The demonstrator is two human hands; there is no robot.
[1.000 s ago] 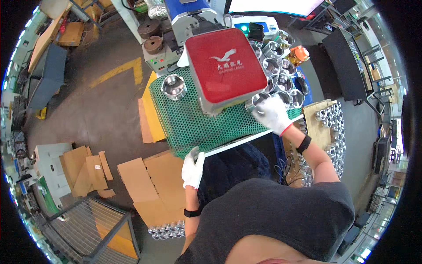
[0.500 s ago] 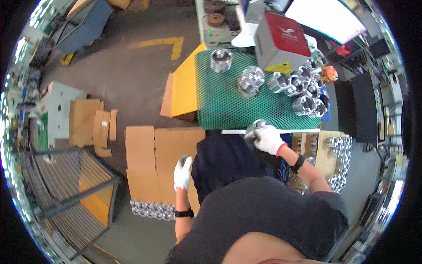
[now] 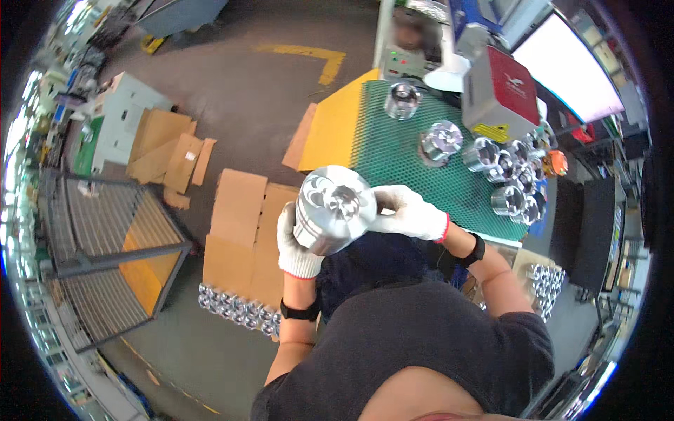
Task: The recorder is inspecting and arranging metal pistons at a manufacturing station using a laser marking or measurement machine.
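A shiny metal piston (image 3: 331, 210) is held up in front of my body, over the left front of the green mat, its recessed crown facing up. Wrapped round its left and lower side is my gloved left hand (image 3: 298, 245), some of its fingers hidden behind the metal. From the right, my gloved right hand (image 3: 408, 212) grips the piston's edge, thumb and fingers closing on it. Another piston (image 3: 442, 140) stands on a small round base on the mat, and a further piston (image 3: 403, 102) stands near the mat's far left corner.
Several pistons (image 3: 505, 165) crowd the mat's (image 3: 435, 196) right side, beside a red-and-grey machine head (image 3: 502, 95). A bright monitor (image 3: 569, 67) stands behind. Flat cardboard (image 3: 235, 217) lies at lower left, with rows of pistons (image 3: 239, 309) along its near edge. A wire cage (image 3: 116, 245) stands further left.
My right hand has brought the piston left and up toward my left hand, which has risen and taken hold too. The view has turned, shifting the bench rightward.
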